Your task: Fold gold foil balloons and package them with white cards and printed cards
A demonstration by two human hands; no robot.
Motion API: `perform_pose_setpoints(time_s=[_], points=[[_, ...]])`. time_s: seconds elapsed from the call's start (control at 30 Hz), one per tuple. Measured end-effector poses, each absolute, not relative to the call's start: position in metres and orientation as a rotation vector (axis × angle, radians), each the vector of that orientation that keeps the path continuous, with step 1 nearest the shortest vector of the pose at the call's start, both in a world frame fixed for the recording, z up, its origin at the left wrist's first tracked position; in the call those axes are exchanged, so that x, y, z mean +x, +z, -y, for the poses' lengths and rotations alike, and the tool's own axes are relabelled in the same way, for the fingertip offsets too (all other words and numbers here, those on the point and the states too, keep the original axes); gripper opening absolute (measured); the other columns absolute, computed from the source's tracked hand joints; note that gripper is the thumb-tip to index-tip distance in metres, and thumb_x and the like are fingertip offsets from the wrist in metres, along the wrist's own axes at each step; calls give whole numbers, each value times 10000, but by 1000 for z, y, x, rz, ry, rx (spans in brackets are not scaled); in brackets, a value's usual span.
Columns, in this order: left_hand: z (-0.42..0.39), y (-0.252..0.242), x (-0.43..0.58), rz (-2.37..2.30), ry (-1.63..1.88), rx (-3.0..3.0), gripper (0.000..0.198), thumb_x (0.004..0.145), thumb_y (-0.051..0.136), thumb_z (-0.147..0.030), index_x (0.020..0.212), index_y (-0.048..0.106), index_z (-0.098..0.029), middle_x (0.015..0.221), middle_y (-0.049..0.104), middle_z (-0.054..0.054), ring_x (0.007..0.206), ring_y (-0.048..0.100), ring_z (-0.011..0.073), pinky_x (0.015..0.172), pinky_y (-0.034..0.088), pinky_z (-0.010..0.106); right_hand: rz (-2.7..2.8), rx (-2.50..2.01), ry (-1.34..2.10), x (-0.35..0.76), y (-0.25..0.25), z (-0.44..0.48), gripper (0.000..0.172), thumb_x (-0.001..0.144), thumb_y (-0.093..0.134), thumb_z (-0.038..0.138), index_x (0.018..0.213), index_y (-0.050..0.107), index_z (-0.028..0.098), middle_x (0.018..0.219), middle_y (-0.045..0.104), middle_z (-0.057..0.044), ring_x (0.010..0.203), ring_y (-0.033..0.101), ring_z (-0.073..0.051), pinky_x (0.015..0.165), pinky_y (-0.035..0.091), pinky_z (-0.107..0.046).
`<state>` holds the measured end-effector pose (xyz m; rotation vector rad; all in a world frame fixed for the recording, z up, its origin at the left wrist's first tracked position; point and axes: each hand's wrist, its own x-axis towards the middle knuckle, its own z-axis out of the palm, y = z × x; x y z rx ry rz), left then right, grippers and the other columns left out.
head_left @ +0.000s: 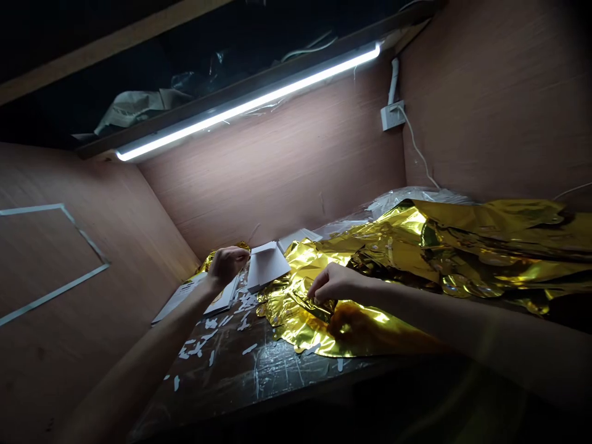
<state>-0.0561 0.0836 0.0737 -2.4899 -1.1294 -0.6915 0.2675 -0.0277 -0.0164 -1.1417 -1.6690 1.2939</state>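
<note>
My left hand [227, 267] is curled with its fingers together, just left of a folded white paper piece [267, 265]. Whatever its fingertips may hold is hidden. A small bit of gold foil [213, 261] shows behind that hand. My right hand [335, 282] pinches the edge of a large crumpled gold foil sheet [407, 259], which spreads to the right across the desk. Several white paper scraps [222, 330] lie below my left wrist, and a white booklet [182, 297] lies under it.
The dark scratched desktop [226, 385] sits between wood-laminate walls [272, 172]. An LED strip light [247, 105] runs beneath a shelf holding crumpled plastic [132, 108]. A white wall socket [392, 115] trails a cable. Clear plastic [398, 203] lies behind the foil.
</note>
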Motion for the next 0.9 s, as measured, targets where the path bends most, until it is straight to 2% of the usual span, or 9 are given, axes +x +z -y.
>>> perform_pose_setpoints(time_s=[0.13,0.33,0.43,0.53,0.63,0.7,0.77,0.83,0.9], points=[[-42,58,-54,1018,-755,-2330,257,995,543,-273,972,774,-162,982,765,118,914,659,226,823,513,343,1583,-1120,1256,270,-18,28,250,584,745,148,812,846,169,679,754,-43,632,645,-131,551,452,-193],[54,-4,-11,491,-481,-2545,242,1000,482,-95,1082,701,-160,871,725,66,763,620,176,611,500,279,1452,-1161,1184,280,-12,36,240,612,749,137,832,842,154,750,781,-73,730,697,-168,662,525,-228],[80,-21,10,516,-446,-2687,214,1010,491,-125,1035,700,-158,829,704,56,728,607,178,558,471,285,1464,-1239,1179,287,-6,40,243,616,752,136,840,843,145,759,782,-81,752,699,-183,677,528,-243],[87,-22,22,474,-511,-2833,232,1034,481,-155,1016,712,-171,826,708,51,731,623,166,584,487,273,1432,-1233,1153,288,0,41,272,622,778,161,885,842,135,789,784,-89,773,699,-194,693,536,-259],[85,-17,29,494,-560,-3010,217,1030,563,-313,972,723,-178,806,711,52,737,654,162,651,528,271,1412,-1280,1162,280,-1,43,277,632,772,157,898,842,133,799,785,-94,776,699,-201,684,539,-264],[81,-14,32,614,-610,-3036,319,969,638,-480,874,717,-186,728,684,44,672,645,166,612,523,284,1450,-1383,1212,271,-8,44,273,632,754,139,889,846,146,792,787,-86,751,697,-202,650,533,-257],[75,-13,34,806,-722,-2928,400,912,661,-572,786,680,-193,688,655,39,622,621,172,576,509,303,1521,-1478,1251,262,-18,46,287,635,737,135,896,852,165,789,789,-73,729,695,-201,606,514,-245],[67,-16,36,973,-801,-2808,414,868,674,-607,855,675,-194,798,688,61,704,654,202,646,547,335,1598,-1520,1257,254,-27,47,309,641,719,138,915,857,178,799,794,-58,737,695,-203,584,494,-229],[61,-22,37,1034,-797,-2795,560,803,707,-664,1084,667,-181,1059,717,115,942,695,273,828,585,400,1679,-1508,1251,249,-33,47,325,655,695,141,933,858,179,803,794,-46,741,690,-201,569,472,-220]])
